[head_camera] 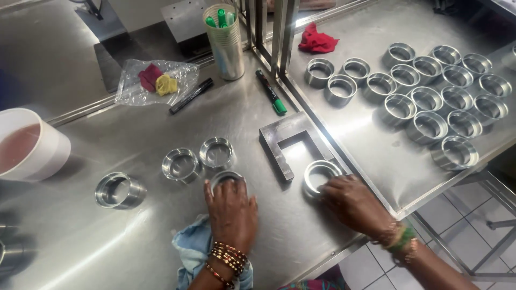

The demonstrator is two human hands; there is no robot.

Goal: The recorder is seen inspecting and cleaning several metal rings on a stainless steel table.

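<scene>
My left hand (232, 210) lies palm down over a short metal ring (226, 176) on the steel table, fingers covering most of it. My right hand (352, 202) grips another metal ring (317, 174) that sits beside a U-shaped steel block (279, 140). Two more rings (181, 164) (216, 151) stand just beyond my left hand, and a third (119, 189) lies on its side further left. A light blue cloth (192, 249) lies under my left wrist.
Several finished rings (441, 96) crowd the right-hand steel table. A white bucket (32, 145) of reddish liquid stands at far left. A cup of green markers (224, 40), loose markers (271, 92) (192, 95), a plastic bag (153, 80) and a red rag (317, 41) lie at the back.
</scene>
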